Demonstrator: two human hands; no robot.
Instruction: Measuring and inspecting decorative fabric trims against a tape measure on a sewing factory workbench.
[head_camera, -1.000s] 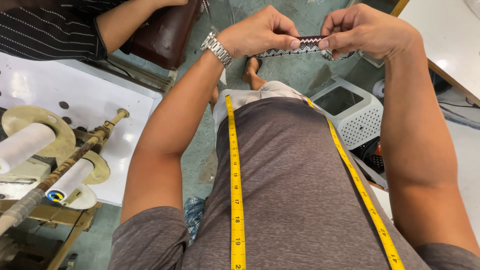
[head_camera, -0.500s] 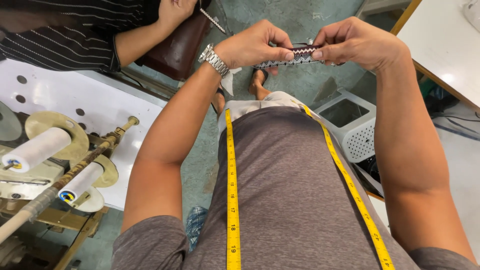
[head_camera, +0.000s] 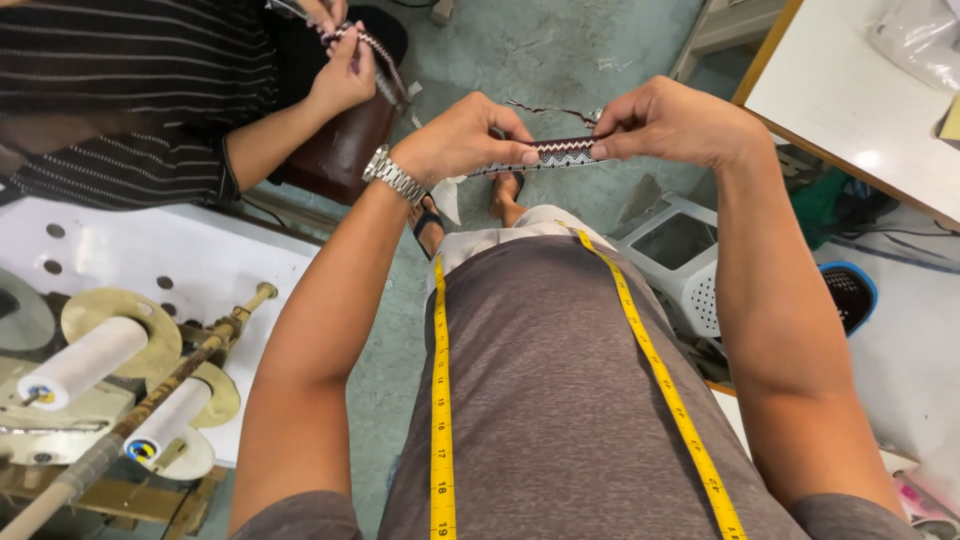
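Both of my hands hold a narrow woven band with a dark and white zigzag pattern, stretched level in front of me. My left hand, with a metal watch on the wrist, pinches its left end. My right hand pinches its right end. A yellow measuring tape hangs round my neck and down both sides of my grey shirt.
A person in a black striped top sits at the upper left, handling a similar patterned band. A white machine with brass discs and white spools stands at left. A white plastic stool and a white table are at right.
My view has tilted, so my hands and the band sit lower in the frame. The other person's hands and their band have come into view at the upper left.
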